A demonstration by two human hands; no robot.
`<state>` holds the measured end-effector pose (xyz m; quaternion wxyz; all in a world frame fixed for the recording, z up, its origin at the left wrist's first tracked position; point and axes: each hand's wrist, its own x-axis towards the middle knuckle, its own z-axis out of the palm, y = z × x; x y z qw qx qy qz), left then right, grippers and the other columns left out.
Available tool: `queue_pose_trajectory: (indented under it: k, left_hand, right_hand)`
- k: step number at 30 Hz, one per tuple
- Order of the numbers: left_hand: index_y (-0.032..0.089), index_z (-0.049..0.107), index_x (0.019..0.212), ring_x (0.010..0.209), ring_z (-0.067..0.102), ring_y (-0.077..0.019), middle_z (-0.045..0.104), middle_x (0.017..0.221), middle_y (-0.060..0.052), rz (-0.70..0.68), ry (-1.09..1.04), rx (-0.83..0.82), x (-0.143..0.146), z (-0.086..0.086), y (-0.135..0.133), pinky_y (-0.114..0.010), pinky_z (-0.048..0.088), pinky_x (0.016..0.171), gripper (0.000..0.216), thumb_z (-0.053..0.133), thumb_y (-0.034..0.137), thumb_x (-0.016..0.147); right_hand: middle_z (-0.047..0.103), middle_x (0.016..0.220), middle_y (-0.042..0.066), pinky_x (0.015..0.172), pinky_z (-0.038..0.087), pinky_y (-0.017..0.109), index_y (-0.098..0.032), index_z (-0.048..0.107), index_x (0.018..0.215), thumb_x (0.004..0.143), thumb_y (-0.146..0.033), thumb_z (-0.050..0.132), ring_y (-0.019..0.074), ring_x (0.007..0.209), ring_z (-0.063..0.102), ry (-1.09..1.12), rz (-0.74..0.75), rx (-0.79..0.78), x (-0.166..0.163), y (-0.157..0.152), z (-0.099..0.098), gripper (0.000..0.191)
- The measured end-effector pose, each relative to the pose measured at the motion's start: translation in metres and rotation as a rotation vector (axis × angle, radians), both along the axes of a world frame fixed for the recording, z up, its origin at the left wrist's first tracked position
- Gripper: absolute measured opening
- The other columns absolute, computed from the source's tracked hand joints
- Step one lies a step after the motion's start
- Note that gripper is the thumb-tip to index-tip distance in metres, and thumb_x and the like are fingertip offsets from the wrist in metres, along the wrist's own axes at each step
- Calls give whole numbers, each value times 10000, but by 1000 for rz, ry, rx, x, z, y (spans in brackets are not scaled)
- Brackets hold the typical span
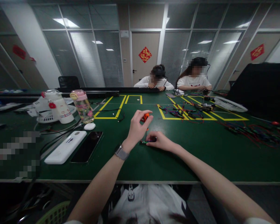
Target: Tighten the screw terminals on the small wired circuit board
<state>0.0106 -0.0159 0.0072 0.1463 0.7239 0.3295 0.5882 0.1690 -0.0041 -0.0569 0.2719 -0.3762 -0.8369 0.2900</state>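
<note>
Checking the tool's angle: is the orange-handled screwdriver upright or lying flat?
Upright: the left hand holds the screwdriver near its top, shaft pointing down toward the board.

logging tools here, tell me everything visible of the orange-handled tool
The orange-handled tool looks like a screwdriver, with a plastic-looking handle partly hidden by the thumb and a thin, dark shaft. It stands nearly upright, gripped by the fingers of the left hand, its shaft pointing down toward the small green board beside the right hand. Tip contact is too small to tell.
</note>
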Motion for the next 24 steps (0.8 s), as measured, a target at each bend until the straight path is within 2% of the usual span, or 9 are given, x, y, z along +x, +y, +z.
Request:
queue_pose_trajectory:
  k: [2, 5, 10, 12, 18, 21, 24]
  left_hand:
    - [230, 644, 1130, 929, 627, -156, 634, 1066, -58, -77, -18, -31, 1, -1, 1, -267, 518, 773, 237, 487, 252, 953]
    - [213, 624, 1178, 825, 652, -138, 657, 1004, -56, -129, -51, -46, 2, -2, 0, -265, 528, 750, 266, 486, 229, 951]
    - [225, 686, 1008, 796, 593, -139, 599, 879, -22, 68, 11, 71, 1, -2, -1, -255, 500, 721, 150, 638, 232, 866]
    - [221, 684, 982, 807, 580, -145, 590, 880, -24, 113, 40, 89, 0, -1, -2, -260, 488, 722, 126, 641, 253, 868]
    - [220, 634, 1142, 928, 609, -154, 636, 1029, -55, -12, 30, 47, 0, 2, -4, -281, 489, 808, 266, 427, 206, 976]
    - [216, 643, 1121, 859, 618, -145, 648, 962, -44, -34, 14, 30, 1, 2, -4, -266, 498, 765, 242, 463, 204, 960]
    - [212, 675, 1032, 837, 600, -146, 626, 922, -36, 8, 22, 50, 1, 2, -4, -263, 496, 748, 170, 548, 218, 920]
  right_hand:
    - [614, 715, 3, 613, 426, 242, -134, 669, 805, 734, -154, 720, 129, 642, 535, -2, 1, 7, 0, 0, 0, 90]
    - [608, 716, -2, 605, 424, 238, -140, 667, 810, 734, -161, 721, 126, 640, 529, -4, 9, 10, 0, 1, 0, 95]
    - [604, 717, -3, 606, 424, 236, -144, 671, 811, 730, -162, 721, 127, 644, 534, 8, 5, 3, 0, 1, -1, 97]
    - [603, 716, -2, 611, 425, 237, -144, 672, 813, 730, -160, 717, 129, 647, 536, 6, 1, -1, 0, 0, -1, 95]
    - [603, 706, -3, 609, 420, 242, -147, 665, 810, 736, -167, 713, 131, 639, 535, -5, 8, 11, 0, 0, 0, 90]
    - [602, 714, -2, 611, 421, 241, -146, 665, 816, 741, -165, 711, 130, 642, 533, -6, 15, 16, 0, 1, -1, 89]
    - [591, 712, -5, 608, 414, 236, -144, 668, 818, 740, -161, 715, 127, 642, 527, -8, 16, 16, 0, 1, -1, 92]
